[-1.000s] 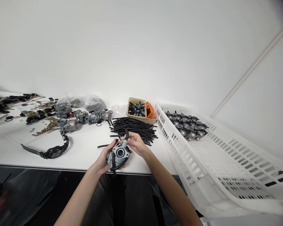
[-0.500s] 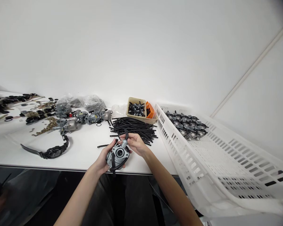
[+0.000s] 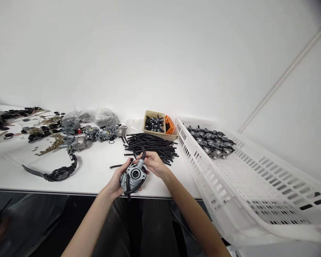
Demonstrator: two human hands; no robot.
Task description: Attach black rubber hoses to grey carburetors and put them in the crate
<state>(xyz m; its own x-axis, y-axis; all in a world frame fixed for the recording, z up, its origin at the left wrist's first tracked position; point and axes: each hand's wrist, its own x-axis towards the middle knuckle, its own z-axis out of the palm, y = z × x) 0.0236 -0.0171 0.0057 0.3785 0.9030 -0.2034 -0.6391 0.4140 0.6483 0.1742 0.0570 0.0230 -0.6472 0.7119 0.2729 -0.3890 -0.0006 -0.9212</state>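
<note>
Over the table's front edge I hold a grey metal carburetor [image 3: 135, 174], its round bore facing up toward me. My left hand [image 3: 117, 181] is wrapped around its left side. A black rubber hose [image 3: 135, 191] loops along the carburetor's lower side. At the top, a short black hose piece [image 3: 143, 152] sticks up from a metal neck, and my right hand [image 3: 153, 163] pinches it between thumb and fingers. Just beyond my hands lies a pile of black hoses [image 3: 149, 144], with one loose hose [image 3: 115, 166] to the left.
At the right stands a white plastic crate [image 3: 203, 171] with several carburetors [image 3: 212, 141] inside. A beige bin [image 3: 144, 123] of small black-and-grey parts sits at the back beside an orange basket [image 3: 169, 125]. To the left are more carburetors [image 3: 79, 142], brass fittings [image 3: 55, 143] and a black wristwatch [image 3: 61, 174].
Almost nothing differs. Both hands keep their hold on the carburetor and hose; the view has shifted very slightly.
</note>
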